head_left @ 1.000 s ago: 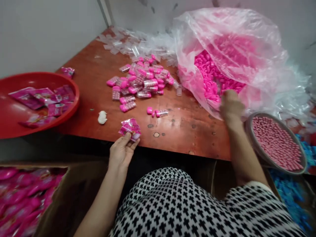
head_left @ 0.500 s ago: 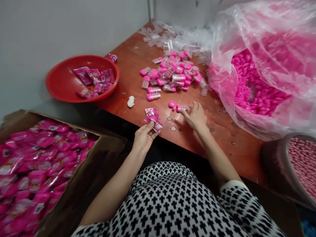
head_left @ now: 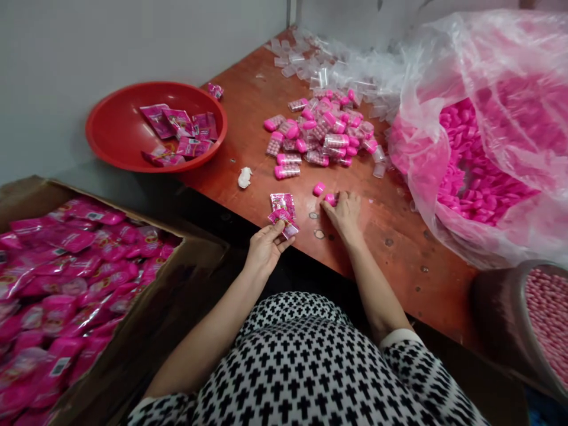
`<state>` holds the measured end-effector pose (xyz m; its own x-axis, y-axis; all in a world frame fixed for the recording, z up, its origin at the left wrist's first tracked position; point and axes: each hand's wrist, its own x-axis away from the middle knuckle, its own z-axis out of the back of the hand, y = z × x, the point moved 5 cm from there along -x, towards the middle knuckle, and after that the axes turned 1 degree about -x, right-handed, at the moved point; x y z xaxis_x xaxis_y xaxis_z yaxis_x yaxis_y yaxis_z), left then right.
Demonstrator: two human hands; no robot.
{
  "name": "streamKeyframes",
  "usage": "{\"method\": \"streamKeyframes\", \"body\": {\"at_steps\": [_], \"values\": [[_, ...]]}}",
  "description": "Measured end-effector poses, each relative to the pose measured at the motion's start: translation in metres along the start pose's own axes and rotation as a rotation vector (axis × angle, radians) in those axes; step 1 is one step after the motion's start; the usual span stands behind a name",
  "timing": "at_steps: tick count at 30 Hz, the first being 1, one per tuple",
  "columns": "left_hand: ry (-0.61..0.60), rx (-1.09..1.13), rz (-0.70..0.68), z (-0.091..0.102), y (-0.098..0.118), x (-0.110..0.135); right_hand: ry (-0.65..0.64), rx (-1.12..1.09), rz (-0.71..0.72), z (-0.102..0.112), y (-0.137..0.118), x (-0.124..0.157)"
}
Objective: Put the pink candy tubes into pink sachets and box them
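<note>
My left hand point(head_left: 266, 248) pinches a small stack of pink sachets point(head_left: 283, 212) at the near edge of the reddish table point(head_left: 399, 248). My right hand point(head_left: 344, 213) rests on the table just right of them, fingers curled over a small clear tube with a pink cap point(head_left: 331, 199). A loose pink cap point(head_left: 318, 189) lies beside it. Further back sits a pile of filled pink-capped tubes point(head_left: 319, 133).
A red bowl point(head_left: 115, 139) with pink sachets stands at the left. A cardboard box point(head_left: 146, 319) full of sachets sits below left. A large plastic bag point(head_left: 483, 136) of pink caps fills the right. A round bowl point(head_left: 501, 319) of pink candies is at the lower right; empty clear tubes point(head_left: 319, 65) lie at the back.
My right hand left the bag of pink caps, came across to the tube near the sachets and closed over it. My left hand stayed holding the sachets. The view swung left.
</note>
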<state>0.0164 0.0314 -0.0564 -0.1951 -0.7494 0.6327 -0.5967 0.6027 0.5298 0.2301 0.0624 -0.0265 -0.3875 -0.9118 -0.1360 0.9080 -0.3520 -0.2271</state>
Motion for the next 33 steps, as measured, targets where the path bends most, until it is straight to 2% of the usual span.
{"method": "streamKeyframes", "body": {"at_steps": [7,11,20,26,29,31,33], "values": [[-0.033,0.035,-0.013,-0.003,0.000,0.001,0.180,-0.098,0.107,-0.012,0.014,0.004],[-0.043,0.049,-0.030,-0.003,0.004,0.007,0.196,-0.062,0.094,-0.013,0.015,0.005],[-0.052,0.075,-0.079,0.001,0.020,0.024,0.081,0.124,0.042,0.004,0.006,0.009],[-0.067,0.072,-0.081,0.010,0.024,0.022,-0.126,0.293,0.128,0.023,-0.002,0.016],[-0.053,0.082,-0.076,0.014,0.023,0.018,-0.199,0.336,0.129,0.032,0.002,0.021],[-0.044,0.086,-0.073,0.016,0.023,0.016,-0.223,0.349,0.116,0.038,0.010,0.022],[-0.038,0.089,-0.072,0.016,0.023,0.014,-0.209,0.341,0.213,0.043,0.015,0.018]]}}
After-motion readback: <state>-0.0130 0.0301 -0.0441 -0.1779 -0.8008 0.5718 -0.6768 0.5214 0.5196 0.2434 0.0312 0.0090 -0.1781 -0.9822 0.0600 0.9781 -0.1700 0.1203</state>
